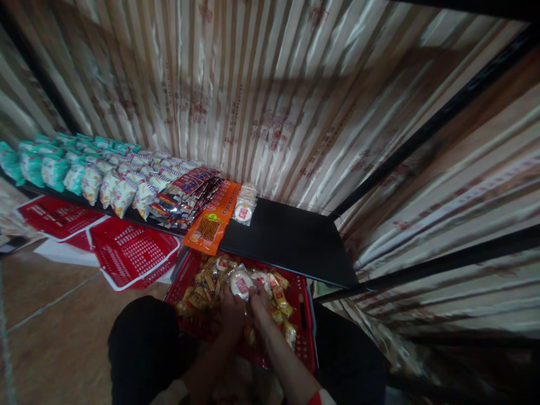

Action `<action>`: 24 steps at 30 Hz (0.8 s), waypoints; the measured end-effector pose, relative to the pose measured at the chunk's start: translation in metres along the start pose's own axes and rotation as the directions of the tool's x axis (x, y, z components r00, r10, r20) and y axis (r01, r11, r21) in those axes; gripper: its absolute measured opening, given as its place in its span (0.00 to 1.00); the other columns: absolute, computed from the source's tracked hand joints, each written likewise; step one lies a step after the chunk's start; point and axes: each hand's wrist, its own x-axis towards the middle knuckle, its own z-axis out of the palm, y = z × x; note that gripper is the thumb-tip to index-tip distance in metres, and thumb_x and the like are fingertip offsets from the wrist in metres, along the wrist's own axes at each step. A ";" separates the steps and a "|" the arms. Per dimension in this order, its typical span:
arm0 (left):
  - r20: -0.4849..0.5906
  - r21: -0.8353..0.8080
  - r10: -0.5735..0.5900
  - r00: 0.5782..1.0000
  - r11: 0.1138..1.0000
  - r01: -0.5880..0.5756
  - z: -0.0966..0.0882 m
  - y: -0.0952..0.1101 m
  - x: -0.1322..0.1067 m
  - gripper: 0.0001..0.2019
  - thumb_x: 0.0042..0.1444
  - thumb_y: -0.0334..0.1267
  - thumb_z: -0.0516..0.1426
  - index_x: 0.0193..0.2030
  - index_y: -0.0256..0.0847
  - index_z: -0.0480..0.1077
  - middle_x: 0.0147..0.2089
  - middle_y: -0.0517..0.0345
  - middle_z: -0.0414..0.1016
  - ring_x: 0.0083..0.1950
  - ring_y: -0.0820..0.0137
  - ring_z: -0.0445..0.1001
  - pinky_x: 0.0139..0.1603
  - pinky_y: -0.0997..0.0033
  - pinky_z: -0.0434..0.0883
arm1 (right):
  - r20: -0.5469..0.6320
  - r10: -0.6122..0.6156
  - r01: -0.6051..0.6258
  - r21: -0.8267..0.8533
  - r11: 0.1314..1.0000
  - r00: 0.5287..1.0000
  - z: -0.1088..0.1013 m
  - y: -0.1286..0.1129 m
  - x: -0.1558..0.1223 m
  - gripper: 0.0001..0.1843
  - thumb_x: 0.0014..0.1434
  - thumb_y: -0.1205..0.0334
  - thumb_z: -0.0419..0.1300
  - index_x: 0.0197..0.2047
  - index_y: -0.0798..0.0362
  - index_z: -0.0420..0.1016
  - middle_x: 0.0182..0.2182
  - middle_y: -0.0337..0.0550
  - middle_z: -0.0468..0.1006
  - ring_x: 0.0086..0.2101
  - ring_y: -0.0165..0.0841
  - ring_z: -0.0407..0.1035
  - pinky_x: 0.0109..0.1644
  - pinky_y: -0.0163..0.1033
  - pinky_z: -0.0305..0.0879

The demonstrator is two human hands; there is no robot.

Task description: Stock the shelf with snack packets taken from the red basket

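Between my two hands is a round white rice cracker packet [241,283], clear-wrapped with a red label. My left hand [232,304] closes on its left side and my right hand [258,299] on its right. Both hands are over a red basket [311,332] set between my knees. Yellow-wrapped snacks [201,295] and more white packets fill the basket around them. On the black shelf [291,233] ahead, a short row of similar white cracker packets [244,211] lies beside an orange snack bag [208,230].
Several green bags [54,169], white bags [122,194] and dark shiny packets [185,197] line the shelf to the left. Red baskets [135,253] with white handles are on the floor below. A black post [422,129] slants at right, before pleated curtains [270,112].
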 end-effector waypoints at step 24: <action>-0.021 -0.076 0.293 0.956 0.953 -0.294 -0.037 0.052 0.026 0.21 0.56 0.34 0.43 0.56 0.31 0.61 0.55 0.39 0.68 0.57 0.60 0.66 0.57 0.57 0.63 | 0.040 -0.188 0.189 -0.005 0.982 0.981 -0.007 -0.065 0.002 0.20 0.47 0.49 0.59 0.39 0.54 0.76 0.28 0.42 0.77 0.29 0.34 0.70 0.33 0.36 0.67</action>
